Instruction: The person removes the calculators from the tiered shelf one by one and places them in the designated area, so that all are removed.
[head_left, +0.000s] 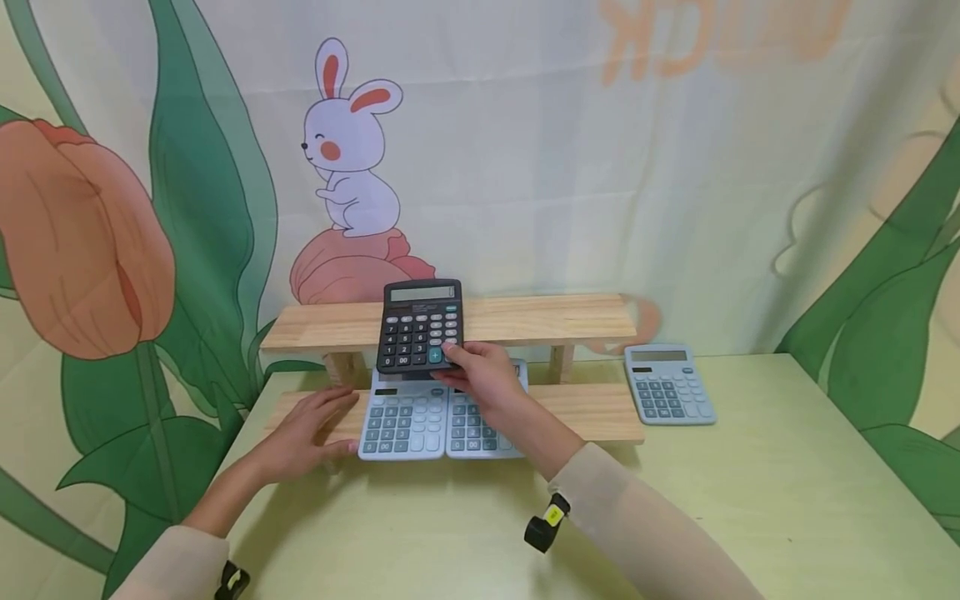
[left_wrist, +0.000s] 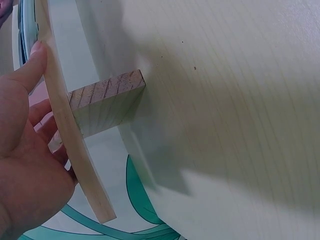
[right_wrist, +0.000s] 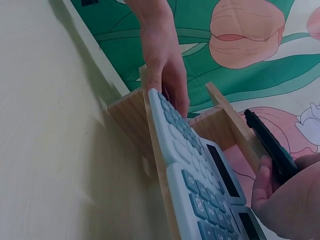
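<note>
My right hand (head_left: 487, 379) pinches a black calculator (head_left: 422, 327) by its lower right corner, thumb on the keys. The calculator overlaps the upper board (head_left: 555, 318) of a wooden two-tier stand in the head view. Below it, two light blue calculators (head_left: 402, 427) (head_left: 480, 433) sit side by side on the lower board (head_left: 585, 412). My left hand (head_left: 307, 435) rests at the left part of that lower board, fingers loosely spread. Its thumb touches the edge of the left blue calculator. In the right wrist view the black calculator (right_wrist: 270, 142) shows edge-on near the upper board.
A third light blue calculator (head_left: 670, 385) leans at the stand's right end. The stand is on a pale table (head_left: 750, 508). Behind it hangs a curtain (head_left: 525, 167) printed with a rabbit and tulips.
</note>
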